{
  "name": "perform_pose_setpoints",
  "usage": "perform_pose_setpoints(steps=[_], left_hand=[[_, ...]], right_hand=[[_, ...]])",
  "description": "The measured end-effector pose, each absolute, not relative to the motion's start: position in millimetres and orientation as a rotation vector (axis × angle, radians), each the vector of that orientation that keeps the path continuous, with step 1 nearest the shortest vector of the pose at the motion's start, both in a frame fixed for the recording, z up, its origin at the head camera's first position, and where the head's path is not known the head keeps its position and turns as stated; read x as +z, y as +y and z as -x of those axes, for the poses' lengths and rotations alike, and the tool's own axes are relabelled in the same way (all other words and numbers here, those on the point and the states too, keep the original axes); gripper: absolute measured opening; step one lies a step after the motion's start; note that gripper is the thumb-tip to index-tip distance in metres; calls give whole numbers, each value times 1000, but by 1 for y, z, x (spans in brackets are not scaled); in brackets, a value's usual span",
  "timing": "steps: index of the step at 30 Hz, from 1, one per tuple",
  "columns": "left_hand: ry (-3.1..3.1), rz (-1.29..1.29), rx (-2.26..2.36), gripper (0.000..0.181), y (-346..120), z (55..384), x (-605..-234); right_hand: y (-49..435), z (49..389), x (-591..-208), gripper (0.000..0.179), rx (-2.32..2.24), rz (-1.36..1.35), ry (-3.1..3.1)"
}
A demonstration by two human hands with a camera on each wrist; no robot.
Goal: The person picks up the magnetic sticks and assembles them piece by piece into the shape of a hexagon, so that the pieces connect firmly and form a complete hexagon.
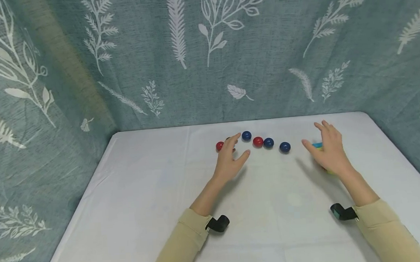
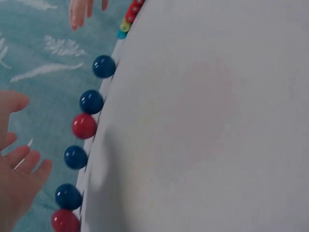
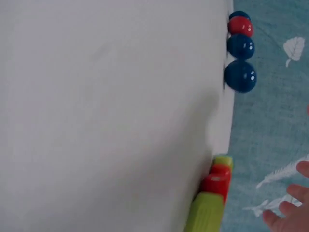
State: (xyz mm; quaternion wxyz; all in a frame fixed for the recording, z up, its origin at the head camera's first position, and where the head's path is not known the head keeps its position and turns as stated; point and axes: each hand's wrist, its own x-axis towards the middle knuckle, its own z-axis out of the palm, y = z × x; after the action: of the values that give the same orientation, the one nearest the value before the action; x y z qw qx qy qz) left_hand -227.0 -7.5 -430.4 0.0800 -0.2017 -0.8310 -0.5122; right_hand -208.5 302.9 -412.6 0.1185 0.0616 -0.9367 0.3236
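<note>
Small glossy balls lie in a loose row along the far part of the white table. My left hand [image 1: 229,159] hovers at the row's left end, fingers spread, holding nothing. It partly hides a red ball [image 1: 219,146] and a blue ball [image 2: 68,196]. To its right are a blue ball [image 1: 246,135], a red ball [image 1: 258,142] touching another blue ball [image 1: 269,143], and a separate blue ball [image 1: 285,147]. Above some brightly coloured pieces, my right hand [image 1: 329,148] is spread and grips nothing. These include a yellow-green piece [image 3: 206,212] and a red piece [image 3: 216,183]; the hand mostly covers them in the head view.
The white-covered table [image 1: 129,214] reaches back to a teal curtain [image 1: 138,51] with white leaf prints, which also runs along both sides. A black wrist camera [image 1: 218,224] sits at the left cuff and another camera [image 1: 342,212] at the right cuff.
</note>
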Motion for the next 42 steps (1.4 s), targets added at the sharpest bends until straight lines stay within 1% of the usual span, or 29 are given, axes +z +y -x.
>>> perform_pose_setpoints(steps=[10,14,18,21,26,32,42], left_hand=[[-2513,737,-1633,50,39,233,-440],[-2512,822,-1607,47,57,236,-443],[-2576,854,-1521,47,72,237,-441],[-2647,869,-1454,48,83,239,-439],[-2745,933,-1362,51,96,245,-437],[-2852,955,-1234,53,106,249,-436],[-2882,998,-1139,37,112,254,-441]], right_hand=[[332,213,-423,59,1092,-46,-2816],[343,218,-427,54,1188,31,-2862],[351,221,-432,49,1253,109,-2901],[355,226,-434,49,1285,149,-2938],[362,234,-437,56,1384,199,-3004],[366,235,-440,58,1416,183,-3058],[367,235,-438,56,1428,180,-3056]])
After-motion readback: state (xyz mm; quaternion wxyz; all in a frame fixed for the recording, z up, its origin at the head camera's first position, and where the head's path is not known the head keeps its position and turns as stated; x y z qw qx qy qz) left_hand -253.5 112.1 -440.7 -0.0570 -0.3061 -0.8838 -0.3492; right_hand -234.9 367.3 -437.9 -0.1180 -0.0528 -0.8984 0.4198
